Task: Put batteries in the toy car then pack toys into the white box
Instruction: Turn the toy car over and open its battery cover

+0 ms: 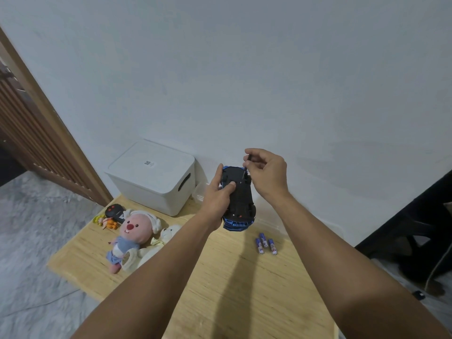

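The left hand (216, 195) grips one upturned blue plastic toy car (238, 200) above the pale wooden counter (220, 277); the right hand's (267, 173) fingers pinch a thin dark screwdriver (246, 165) against its underside. Three blue batteries (266, 243) lie right, one lidded white plastic box (152, 176) far left, near bare counter between.
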`<action>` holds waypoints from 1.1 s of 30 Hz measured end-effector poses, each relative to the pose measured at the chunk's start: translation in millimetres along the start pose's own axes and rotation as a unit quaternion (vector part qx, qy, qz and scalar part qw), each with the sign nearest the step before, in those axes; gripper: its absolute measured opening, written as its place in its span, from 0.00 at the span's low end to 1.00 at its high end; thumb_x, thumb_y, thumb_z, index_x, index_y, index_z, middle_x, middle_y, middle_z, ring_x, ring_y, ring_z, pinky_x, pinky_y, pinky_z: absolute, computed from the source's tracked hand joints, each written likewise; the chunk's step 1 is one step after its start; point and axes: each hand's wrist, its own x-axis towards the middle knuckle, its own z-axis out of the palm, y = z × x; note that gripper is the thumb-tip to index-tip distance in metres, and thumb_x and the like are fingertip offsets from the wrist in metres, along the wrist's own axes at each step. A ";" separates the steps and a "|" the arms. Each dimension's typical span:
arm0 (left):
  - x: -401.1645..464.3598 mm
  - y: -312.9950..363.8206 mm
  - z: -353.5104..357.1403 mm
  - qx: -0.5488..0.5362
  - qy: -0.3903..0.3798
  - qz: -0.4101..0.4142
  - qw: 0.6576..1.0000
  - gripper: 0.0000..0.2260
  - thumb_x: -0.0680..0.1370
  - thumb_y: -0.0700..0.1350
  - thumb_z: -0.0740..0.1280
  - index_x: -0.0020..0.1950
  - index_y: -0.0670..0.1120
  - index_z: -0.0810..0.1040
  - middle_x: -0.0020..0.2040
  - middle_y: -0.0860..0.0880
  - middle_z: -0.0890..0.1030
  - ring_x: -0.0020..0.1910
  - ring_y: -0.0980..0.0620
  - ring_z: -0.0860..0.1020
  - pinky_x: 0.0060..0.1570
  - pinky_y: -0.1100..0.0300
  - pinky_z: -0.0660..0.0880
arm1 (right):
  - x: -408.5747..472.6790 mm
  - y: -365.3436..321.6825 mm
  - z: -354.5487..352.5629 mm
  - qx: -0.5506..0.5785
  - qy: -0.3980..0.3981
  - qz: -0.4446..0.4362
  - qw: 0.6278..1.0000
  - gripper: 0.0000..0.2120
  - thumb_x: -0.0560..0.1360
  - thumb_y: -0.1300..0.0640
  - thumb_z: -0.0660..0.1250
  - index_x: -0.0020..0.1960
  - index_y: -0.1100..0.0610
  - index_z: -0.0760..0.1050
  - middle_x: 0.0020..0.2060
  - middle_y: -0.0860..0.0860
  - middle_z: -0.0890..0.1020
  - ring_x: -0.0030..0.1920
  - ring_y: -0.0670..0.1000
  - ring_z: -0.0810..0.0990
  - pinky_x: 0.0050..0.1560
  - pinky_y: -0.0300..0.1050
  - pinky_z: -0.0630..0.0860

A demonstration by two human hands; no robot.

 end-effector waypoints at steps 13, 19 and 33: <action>0.1 -1.8 3.2 0.005 0.001 0.003 1.000 0.27 0.82 0.40 0.61 0.77 0.59 0.58 0.54 0.57 0.77 0.51 0.48 0.81 0.41 0.57 0.81 | 1.2 2.0 -0.7 0.024 -0.011 0.007 1.000 0.15 0.74 0.70 0.63 0.55 0.56 0.81 0.41 0.48 0.83 0.44 0.48 0.84 0.51 0.43 0.80; 1.9 -3.1 1.1 0.014 0.008 0.004 1.000 0.27 0.82 0.40 0.61 0.77 0.59 0.58 0.58 0.54 0.77 0.51 0.49 0.81 0.41 0.58 0.80 | 3.3 -0.6 -6.2 0.012 0.013 0.013 1.000 0.17 0.75 0.70 0.60 0.48 0.53 0.82 0.42 0.46 0.83 0.42 0.46 0.82 0.47 0.38 0.78; 5.7 -13.8 -2.5 0.064 0.013 0.024 0.998 0.28 0.81 0.38 0.60 0.77 0.59 0.59 0.52 0.59 0.75 0.50 0.54 0.77 0.53 0.55 0.77 | -11.4 17.8 -4.3 -0.329 -0.156 -0.015 0.931 0.06 0.75 0.56 0.69 0.49 0.54 0.84 0.46 0.49 0.82 0.48 0.51 0.78 0.47 0.42 0.71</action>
